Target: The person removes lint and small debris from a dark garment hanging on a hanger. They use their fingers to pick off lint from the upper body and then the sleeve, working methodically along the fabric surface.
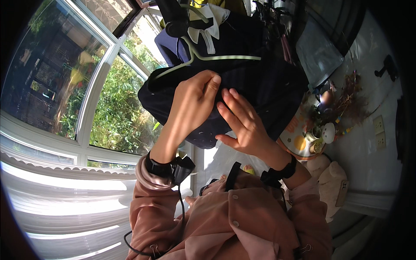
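A dark navy garment (260,87) hangs in front of me on a pale green hanger (227,58). Small light specks dot its cloth. My left hand (195,97) is curled at the garment's upper middle, thumb pressed to the index finger, apparently pinching the cloth; its fingertips are partly hidden. Just right of it and lower, my right hand (242,125) has its fingers spread over the garment's front, with nothing held. Whether those fingertips touch the cloth is hard to tell. Black straps with devices circle both wrists.
Behind the garment hang more clothes, including one with a white collar (214,19). Windows (117,104) and a white curtain (65,195) line the left. At right, a round table (291,144) bears small pots and dried flowers, beside a plush toy (328,178) and a phone (342,193).
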The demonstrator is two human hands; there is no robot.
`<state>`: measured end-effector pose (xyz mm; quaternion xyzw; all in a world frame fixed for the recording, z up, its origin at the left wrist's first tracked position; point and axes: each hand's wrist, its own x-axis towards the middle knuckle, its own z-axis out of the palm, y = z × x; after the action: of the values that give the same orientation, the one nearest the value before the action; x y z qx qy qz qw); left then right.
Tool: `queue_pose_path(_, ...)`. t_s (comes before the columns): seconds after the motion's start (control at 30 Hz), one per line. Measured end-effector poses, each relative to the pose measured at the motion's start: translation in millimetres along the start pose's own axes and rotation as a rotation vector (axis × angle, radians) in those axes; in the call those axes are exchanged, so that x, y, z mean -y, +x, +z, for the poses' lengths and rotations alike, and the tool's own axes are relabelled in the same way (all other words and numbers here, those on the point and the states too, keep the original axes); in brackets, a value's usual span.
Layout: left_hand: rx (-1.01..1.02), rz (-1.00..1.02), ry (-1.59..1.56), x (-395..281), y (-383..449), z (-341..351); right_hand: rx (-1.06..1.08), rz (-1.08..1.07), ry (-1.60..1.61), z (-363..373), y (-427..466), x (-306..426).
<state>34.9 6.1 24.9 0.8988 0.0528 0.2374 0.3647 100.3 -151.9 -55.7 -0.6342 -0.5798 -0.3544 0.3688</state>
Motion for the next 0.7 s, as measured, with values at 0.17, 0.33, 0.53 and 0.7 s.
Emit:
queue_pose_path(0.17, -0.006, 0.011, 0.046, 2, 3, -1, 0.284, 0.059, 0.19, -17, -20, -5)
queue_pose_path(0.33, -0.013, 0.012, 0.042, -1, 2, -7, 0.729, 0.097, 0.232, -6, -18, 11)
queue_pose_path(0.53, -0.074, 0.089, 0.132, 6, 2, -12, -0.15, 0.12, 0.168, -45, -21, -16)
queue_pose_path(0.7, -0.417, 0.369, 0.491, 1, -4, 2, -0.186, 0.511, -0.078, -76, -23, -75)
